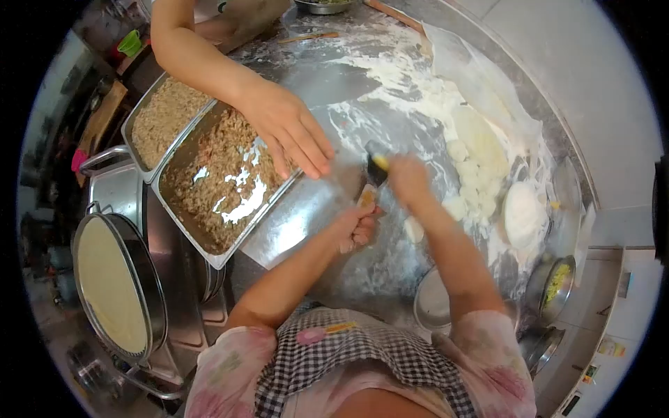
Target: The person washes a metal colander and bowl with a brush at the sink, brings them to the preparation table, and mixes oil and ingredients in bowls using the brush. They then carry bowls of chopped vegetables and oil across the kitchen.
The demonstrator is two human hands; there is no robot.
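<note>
My right hand (408, 180), smeared by motion, is closed on a tool with a yellow and dark end (378, 163); its kind is too blurred to name. Just left of it and nearer to me, my left hand (359, 226) has its fingers curled. A small yellowish-brown piece (366, 195) shows at its fingertips, too blurred to identify. Beneath both hands is the floury metal table (334, 272). White dough pieces (414, 230) lie right of my hands.
Another person's hand (293, 136) reaches from the upper left over a metal tray (219, 259) of minced filling (209, 174). A second filling tray (174, 115) adjoins it. A round pan (111, 279) stands left. Flour, dough lumps (477, 171) and a large dough ball (524, 214) lie right.
</note>
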